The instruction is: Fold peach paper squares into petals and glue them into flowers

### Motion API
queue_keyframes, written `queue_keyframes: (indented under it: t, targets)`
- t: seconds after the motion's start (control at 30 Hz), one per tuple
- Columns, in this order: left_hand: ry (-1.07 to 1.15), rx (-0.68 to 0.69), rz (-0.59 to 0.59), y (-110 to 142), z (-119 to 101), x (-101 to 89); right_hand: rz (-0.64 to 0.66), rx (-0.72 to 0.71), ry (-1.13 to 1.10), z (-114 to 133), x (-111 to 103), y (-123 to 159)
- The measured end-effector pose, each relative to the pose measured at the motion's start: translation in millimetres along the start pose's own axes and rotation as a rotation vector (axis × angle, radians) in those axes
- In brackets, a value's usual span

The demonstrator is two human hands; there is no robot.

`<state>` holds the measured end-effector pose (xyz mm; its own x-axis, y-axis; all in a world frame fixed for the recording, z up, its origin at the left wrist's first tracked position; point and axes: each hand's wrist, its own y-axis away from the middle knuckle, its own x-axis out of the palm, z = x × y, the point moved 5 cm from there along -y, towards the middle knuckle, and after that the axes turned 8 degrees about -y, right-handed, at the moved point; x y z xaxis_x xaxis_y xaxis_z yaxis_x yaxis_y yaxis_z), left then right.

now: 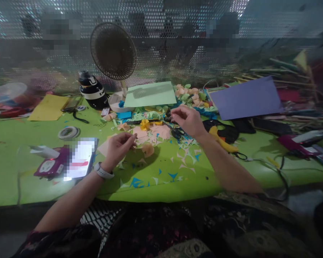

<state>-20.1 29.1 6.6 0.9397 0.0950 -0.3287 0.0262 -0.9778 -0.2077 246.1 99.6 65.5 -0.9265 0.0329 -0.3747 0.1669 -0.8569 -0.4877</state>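
Note:
My left hand (120, 145), with a white watch on the wrist, hovers just above the green table (24, 179), its fingers pinched together on something too small to make out. My right hand (187, 120) is stretched further out over a heap of paper scraps (156, 134), its fingertips pinched close to black-handled scissors (177, 132). What the fingertips grip is blurred. A small peach paper flower (148, 149) lies between the hands, and a yellow one (144, 124) lies beyond it.
A lit phone (80, 159) and a purple gadget (50, 165) lie at the left. A desk fan (113, 52), a black bottle (93, 91), a green sheet (150, 94), a purple sheet (246, 97) and a yellow sheet (48, 107) stand at the back. Tape roll (68, 132) and cables lie about.

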Motion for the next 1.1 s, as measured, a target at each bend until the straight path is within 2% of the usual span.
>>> queue_keyframes:
  t: [0.13, 0.27, 0.33, 0.37, 0.43, 0.5, 0.6, 0.67, 0.77, 0.93, 0.97, 1.0, 1.1]
  targets:
    - [0.169, 0.015, -0.159, -4.2, -8.4, -13.7, -0.003, 0.054, -0.100, -3.7, -13.3, -4.8]
    - [0.407, 0.133, -0.410, -10.6, -20.8, -43.2, 0.086, 0.068, -0.074, -1.2, -19.2, -5.4]
    - [0.488, 0.172, -0.511, -14.6, -25.6, -58.1, 0.138, 0.091, -0.055, 1.4, -19.3, -4.9]
    - [0.516, 0.166, -0.522, -17.7, -26.8, -62.9, 0.177, 0.105, -0.029, 3.0, -17.8, -4.3]
    - [0.575, 0.115, -0.556, -23.8, -25.4, -70.7, 0.303, 0.135, 0.067, 6.3, -10.7, -2.1]
    - [0.651, 0.016, -0.608, -29.0, -19.3, -75.9, 0.480, 0.164, 0.194, 8.7, -0.2, 2.6]
    - [0.714, -0.117, -0.600, -35.3, -10.5, -78.3, 0.731, 0.185, 0.338, 9.0, 13.5, 13.1]
    - [0.677, -0.157, -0.563, -36.8, -6.8, -79.6, 0.817, 0.179, 0.389, 6.6, 17.8, 19.5]
    - [0.427, -0.145, -0.423, -35.7, -3.1, -78.5, 0.807, 0.166, 0.419, 0.8, 18.3, 25.4]
    - [-0.466, -0.029, 0.014, -34.1, 11.0, -51.6, 0.719, 0.151, 0.349, -3.7, 20.9, 31.7]
    - [-0.622, 0.015, 0.047, -34.3, 14.3, -45.8, 0.698, 0.139, 0.320, -3.5, 21.9, 32.4]
    - [-0.750, 0.059, 0.032, -34.9, 16.6, -41.5, 0.671, 0.125, 0.290, -3.4, 22.5, 32.7]
    - [-0.933, 0.124, 0.018, -37.6, 23.6, -28.0, 0.562, 0.088, 0.214, -6.0, 19.7, 31.9]
